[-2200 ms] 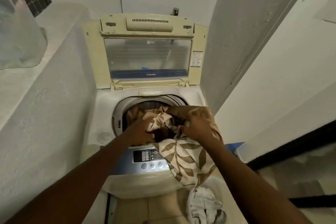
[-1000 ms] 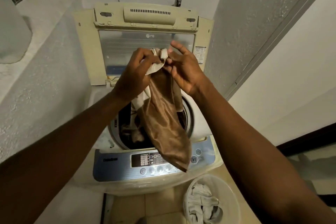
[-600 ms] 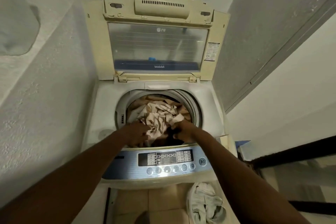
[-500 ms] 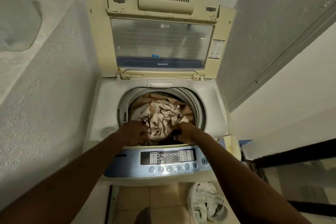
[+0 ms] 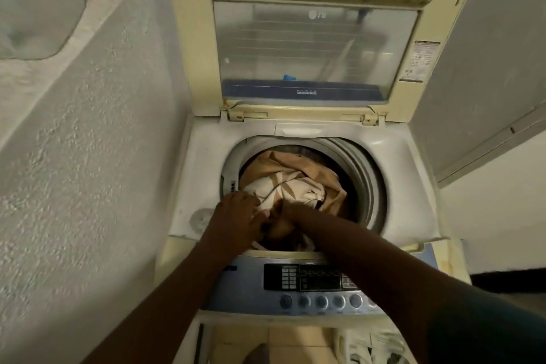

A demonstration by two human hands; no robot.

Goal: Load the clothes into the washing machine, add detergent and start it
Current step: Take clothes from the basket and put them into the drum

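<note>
As the head camera, the only view, looks down, the washing machine (image 5: pixel 409 186) stands between a rough wall (image 5: pixel 88 186) on the left and a smooth panel (image 5: pixel 487 53) on the right. Its lid (image 5: pixel 192 53) is raised upright at the far side. Inside the drum (image 5: pixel 365 183) lie the clothes (image 5: pixel 291 189): a leaf-patterned cream cloth bunched on a tan one, filling the opening close to the rim. The left hand (image 5: pixel 236 213) rests on the near left part of the load, fingers fairly straight, pressing rather than gripping. The right hand (image 5: pixel 288 211) is pushed down into the cloth just beside it. Its fingers are buried, so I cannot tell whether they grasp anything.

The step in hand looks like loading, with the pile being tamped down into the tub. Low at the near right, by the machine's foot, lies white laundry (image 5: pixel 372 346), so loading is probably not finished. The next move likely calls for freeing both hands from the drum and reaching down to the right for that laundry. Detergent, which I cannot spot, and the control panel (image 5: pixel 310 278) on the near edge would come afterwards.
</note>
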